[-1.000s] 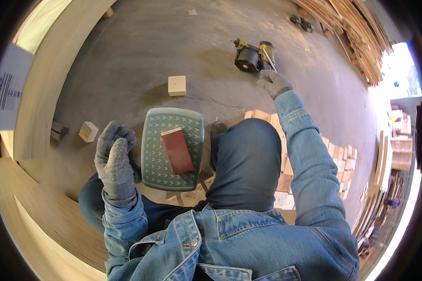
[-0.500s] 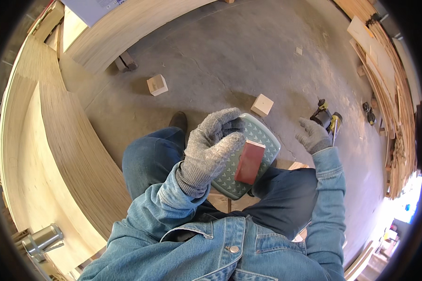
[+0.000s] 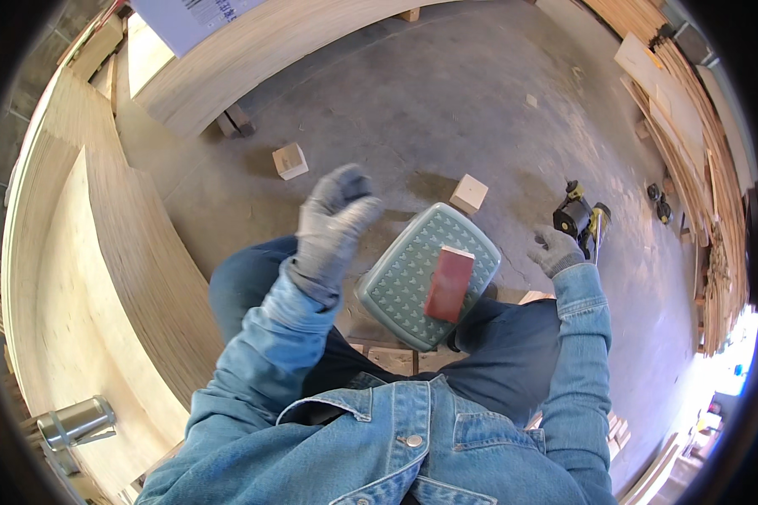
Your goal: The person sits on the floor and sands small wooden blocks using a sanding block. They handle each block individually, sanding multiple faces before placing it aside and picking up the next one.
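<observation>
Head view: a dark red block (image 3: 450, 284) lies on the green stool (image 3: 387, 290), near its right edge, one end toward the far corner. The gloved left hand (image 3: 333, 231) hangs left of the stool, fingers loosely curled, thumb apart, nothing visible in it. The gloved right hand (image 3: 557, 252) is half open beside the nail gun (image 3: 571, 217); contact is unclear. Two pale wooden blocks (image 3: 469, 194) sit on the floor (image 3: 370, 109), one just beyond the stool's far corner.
</observation>
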Demonstrator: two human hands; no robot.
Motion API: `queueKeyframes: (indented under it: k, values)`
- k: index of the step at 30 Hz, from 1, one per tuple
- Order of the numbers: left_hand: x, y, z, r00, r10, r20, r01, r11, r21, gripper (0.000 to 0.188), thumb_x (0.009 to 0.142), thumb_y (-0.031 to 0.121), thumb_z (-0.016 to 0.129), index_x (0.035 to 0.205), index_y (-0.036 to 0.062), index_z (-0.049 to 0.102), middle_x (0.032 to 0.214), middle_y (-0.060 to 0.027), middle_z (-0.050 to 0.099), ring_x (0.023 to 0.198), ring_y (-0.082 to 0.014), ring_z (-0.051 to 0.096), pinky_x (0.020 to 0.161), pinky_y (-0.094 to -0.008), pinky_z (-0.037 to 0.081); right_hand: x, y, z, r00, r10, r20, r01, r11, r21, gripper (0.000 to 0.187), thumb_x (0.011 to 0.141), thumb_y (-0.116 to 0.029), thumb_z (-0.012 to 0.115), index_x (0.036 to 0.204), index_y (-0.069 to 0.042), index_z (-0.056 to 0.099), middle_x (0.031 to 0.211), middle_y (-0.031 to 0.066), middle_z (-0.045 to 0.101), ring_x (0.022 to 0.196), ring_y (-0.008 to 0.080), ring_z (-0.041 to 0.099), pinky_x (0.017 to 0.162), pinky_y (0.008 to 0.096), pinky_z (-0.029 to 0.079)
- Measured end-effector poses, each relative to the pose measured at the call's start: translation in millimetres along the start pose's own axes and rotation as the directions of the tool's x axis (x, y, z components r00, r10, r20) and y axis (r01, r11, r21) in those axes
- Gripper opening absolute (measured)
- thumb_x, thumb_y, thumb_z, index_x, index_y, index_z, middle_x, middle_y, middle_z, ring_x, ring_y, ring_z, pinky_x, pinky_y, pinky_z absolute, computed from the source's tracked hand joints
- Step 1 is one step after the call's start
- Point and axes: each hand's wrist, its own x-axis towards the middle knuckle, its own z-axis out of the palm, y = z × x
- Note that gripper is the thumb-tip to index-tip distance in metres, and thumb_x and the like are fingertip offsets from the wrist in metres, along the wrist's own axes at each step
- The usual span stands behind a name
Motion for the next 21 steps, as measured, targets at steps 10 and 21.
queueKeyframes:
  k: [10,21]
  values:
    - [177.2,48.9,-130.4,0.991,0.128,-0.034,-0.080,0.783,0.617,0.084,0.087,0.026,0.088,0.152,-0.0082,0.045,0.144,-0.0226,0.060,0.132,-0.0312,0.059,0.110,-0.0372,0.050,-6.4,16.5,-4.0,1.000,0.001,-0.030,0.005,0.978,0.208,0.066,0.091,-0.032,0.079,0.147,-0.003,0.058,0.135,0.0225,0.069,0.123,0.0339,0.068,0.105,0.0410,0.054]
    - [304.4,-108.8,-276.2,0.980,-0.143,-0.141,0.184,0.365,0.913,0.114,0.073,0.046,0.095,0.157,-0.0066,0.038,0.152,-0.0255,0.054,0.141,-0.0350,0.054,0.116,-0.0403,0.045,-18.3,36.5,-4.4,0.998,0.059,-0.021,-0.047,0.926,0.375,0.064,0.091,-0.024,0.077,0.146,0.001,0.057,0.133,0.0220,0.068,0.118,0.0307,0.069,0.103,0.0402,0.055]
